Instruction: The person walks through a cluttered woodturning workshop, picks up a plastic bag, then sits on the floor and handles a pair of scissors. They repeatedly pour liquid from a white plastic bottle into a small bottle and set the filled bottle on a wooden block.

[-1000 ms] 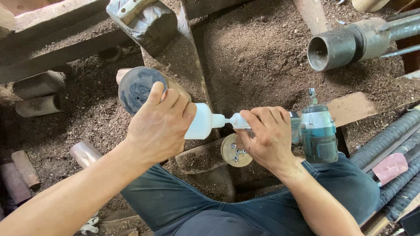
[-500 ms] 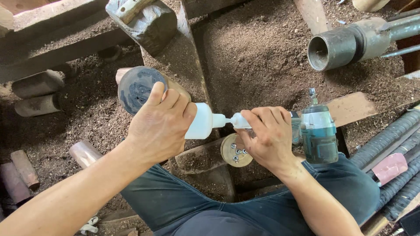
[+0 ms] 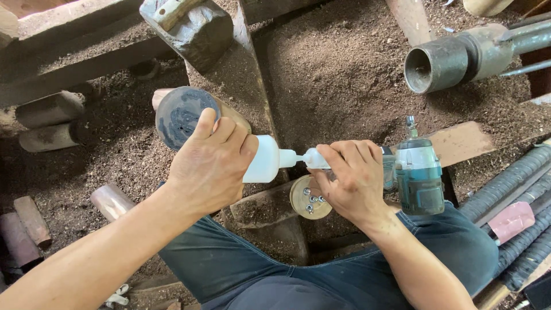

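At the far left lie two short round wooden logs (image 3: 49, 117) on ground covered with brown sawdust (image 3: 338, 74). Next to them stands a wooden cylinder with a dark round end face (image 3: 182, 115), and just behind it is a heavy grey hammer head on a wooden block (image 3: 192, 28).

The left hand (image 3: 209, 166) is closed around the body of a white plastic squeeze bottle (image 3: 265, 161); the fingers wrap over the top of it, so the bottle lies almost level, with its nozzle pointing to the right. The right hand (image 3: 347, 181) meets it there — the fingertips are pinched on the small white cap (image 3: 315, 158) at the nozzle end, and the other fingers are curled loosely. It seems to me that the step in hand is the opening or closing of the cap; which of the two, I cannot tell. I think the next move needs a steady hold of the left hand while the right one turns or pulls the small part, without squeezing the soft body.

Just below the cap, under the right hand, lies a round pale wooden disc with several metal screws (image 3: 310, 198), resting on a wooden beam (image 3: 264, 209). To the right of the right hand stands a teal cordless power driver (image 3: 420, 175), close to the knuckles. Further right and higher is a dark metal pipe with an open mouth (image 3: 445, 63); at the right edge lie some ribbed steel bars (image 3: 511, 183).
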